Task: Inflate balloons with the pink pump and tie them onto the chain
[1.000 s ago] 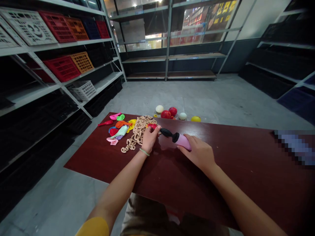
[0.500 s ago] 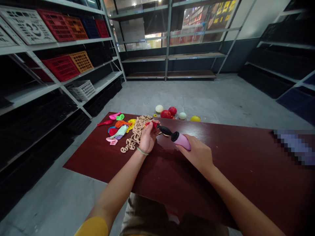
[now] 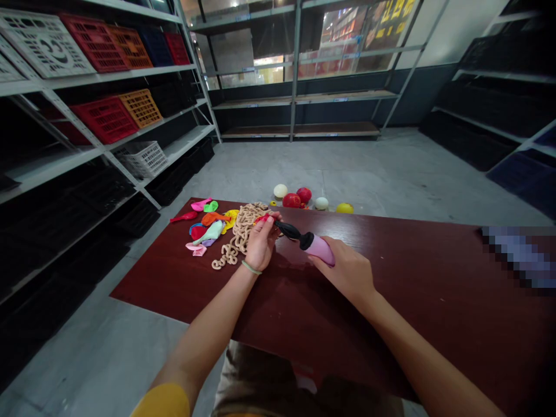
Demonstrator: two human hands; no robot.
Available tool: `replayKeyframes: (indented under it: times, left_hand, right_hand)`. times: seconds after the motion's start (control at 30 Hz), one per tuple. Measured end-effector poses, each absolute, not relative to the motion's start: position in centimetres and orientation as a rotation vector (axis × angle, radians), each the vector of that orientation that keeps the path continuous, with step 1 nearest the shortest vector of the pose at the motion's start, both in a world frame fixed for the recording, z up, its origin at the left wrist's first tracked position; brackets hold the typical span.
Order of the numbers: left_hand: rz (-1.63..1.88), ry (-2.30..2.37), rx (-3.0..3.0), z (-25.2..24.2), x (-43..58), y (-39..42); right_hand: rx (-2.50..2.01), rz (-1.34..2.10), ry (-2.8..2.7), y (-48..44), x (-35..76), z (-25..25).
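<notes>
Right grip (image 3: 351, 271) wrapped round lilac-and-black plastic hand pump (image 3: 320, 250), nose aimed at left grip (image 3: 260, 240) | left grip pinching red rubber balloon (image 3: 262, 218) at pump's tip, seemingly, from here, keeping both aligned | limp multicoloured balloons (image 3: 214, 232) left of both grips on glossy red-brown tabletop (image 3: 425, 260)

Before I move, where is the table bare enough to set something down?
Two table patches look bare: a broad one between the right grip and the pixelated item at far right, and a smaller one between the forearms. The left is crowded: limp balloons, the tan coiled pile and the left grip sit close together.
</notes>
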State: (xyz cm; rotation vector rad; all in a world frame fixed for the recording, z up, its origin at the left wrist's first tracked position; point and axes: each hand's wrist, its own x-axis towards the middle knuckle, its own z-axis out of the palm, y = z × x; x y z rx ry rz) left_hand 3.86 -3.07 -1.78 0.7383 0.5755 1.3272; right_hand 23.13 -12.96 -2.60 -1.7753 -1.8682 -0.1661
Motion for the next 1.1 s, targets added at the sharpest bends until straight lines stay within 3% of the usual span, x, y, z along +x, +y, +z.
replayKeyframes:
  times: [0.43,1.1]
  left_hand:
    - [1.180,0.628,0.912,-1.1,4.2,-4.0]
    - [1.351,0.611,0.845,-1.9,4.8,-4.0]
  right_hand:
    - [-1.787,-0.178,-1.848,-13.0,23.0,-2.5]
    - [-1.661,-0.104,-1.885,-12.8,22.0,-2.9]
